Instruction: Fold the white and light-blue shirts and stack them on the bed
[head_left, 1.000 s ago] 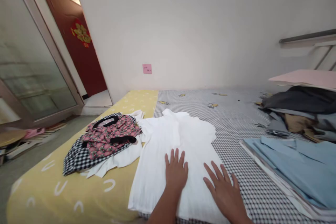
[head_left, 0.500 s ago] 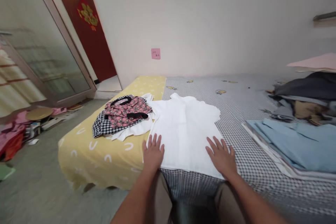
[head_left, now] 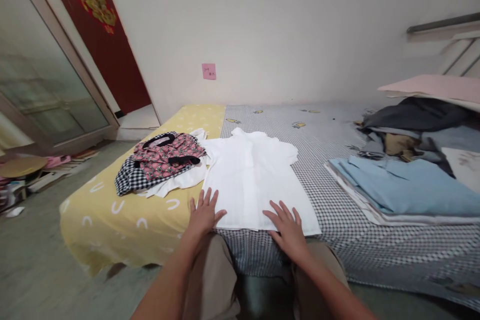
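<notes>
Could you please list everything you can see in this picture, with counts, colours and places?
White shirt: one, white, flat on the bed by its near edge.
Clothes pile: one, pink floral, black-white check and white, left of the shirt.
Bed: one, yellow sheet left, grey check sheet right.
Blue garment stack: one, light blue, right side of the bed.
Dark clothes heap: one, grey and tan, far right.
Pink note: one, on the wall.
Red door: one, far left.
Left hand: open, at the shirt's hem.
Right hand: open, on the hem.

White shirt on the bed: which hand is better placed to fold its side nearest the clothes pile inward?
Probably the left hand: it lies flat at the white shirt's hem corner beside the clothes pile; the right hand rests toward the opposite corner.
</notes>
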Demonstrator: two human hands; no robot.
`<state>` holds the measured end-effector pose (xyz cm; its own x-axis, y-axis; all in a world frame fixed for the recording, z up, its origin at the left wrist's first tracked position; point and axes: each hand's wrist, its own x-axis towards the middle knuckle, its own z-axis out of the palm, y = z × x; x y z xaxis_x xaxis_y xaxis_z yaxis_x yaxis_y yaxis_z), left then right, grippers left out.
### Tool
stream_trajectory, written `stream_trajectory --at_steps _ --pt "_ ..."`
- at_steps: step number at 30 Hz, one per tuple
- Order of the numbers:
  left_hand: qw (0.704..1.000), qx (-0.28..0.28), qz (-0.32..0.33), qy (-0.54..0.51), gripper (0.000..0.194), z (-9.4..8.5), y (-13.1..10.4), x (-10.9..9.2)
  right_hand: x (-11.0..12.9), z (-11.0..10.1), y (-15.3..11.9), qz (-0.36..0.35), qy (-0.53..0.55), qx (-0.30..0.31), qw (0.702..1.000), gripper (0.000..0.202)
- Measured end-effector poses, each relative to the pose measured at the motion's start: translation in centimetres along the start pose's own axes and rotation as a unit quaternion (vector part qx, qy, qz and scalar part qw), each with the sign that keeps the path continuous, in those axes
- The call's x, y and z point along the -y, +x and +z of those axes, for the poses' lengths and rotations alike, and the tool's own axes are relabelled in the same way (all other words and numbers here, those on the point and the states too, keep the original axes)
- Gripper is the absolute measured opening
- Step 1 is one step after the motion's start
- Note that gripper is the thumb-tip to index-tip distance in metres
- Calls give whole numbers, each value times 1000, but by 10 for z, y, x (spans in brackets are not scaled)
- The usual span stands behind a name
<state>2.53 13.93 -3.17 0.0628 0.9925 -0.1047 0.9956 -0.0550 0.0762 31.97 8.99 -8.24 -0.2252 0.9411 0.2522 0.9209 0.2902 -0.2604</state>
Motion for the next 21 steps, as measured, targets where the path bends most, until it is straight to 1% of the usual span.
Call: stream_trajectory --at_steps 2,3,7,9,11,13,14,17,21 --pt "1000 24 18 9 80 -2 -6 3 4 -4 5 33 48 0 998 34" --pt "999 32 31 12 84 -2 -9 5 5 -6 8 49 73 1 996 30" --pt "996 48 69 14 101 -2 -20 11 7 -12 15 78 134 -4 988 39" --pt "996 47 72 12 102 -1 -22 12 7 -12 17 91 156 -4 984 40" --pt "998 22 66 9 89 1 -23 12 5 -11 17 111 184 -3 977 41" --pt "998 -21 56 8 72 5 -23 12 3 -10 18 121 210 1 970 42" --pt "998 -41 53 7 69 7 -23 12 2 -10 18 120 216 5 969 41" --pt "996 -77 51 -12 77 11 -27 14 1 -12 16 102 205 34 973 39" --pt "993 -109 28 -37 80 14 -33 16 5 -17 9 50 132 75 987 33"
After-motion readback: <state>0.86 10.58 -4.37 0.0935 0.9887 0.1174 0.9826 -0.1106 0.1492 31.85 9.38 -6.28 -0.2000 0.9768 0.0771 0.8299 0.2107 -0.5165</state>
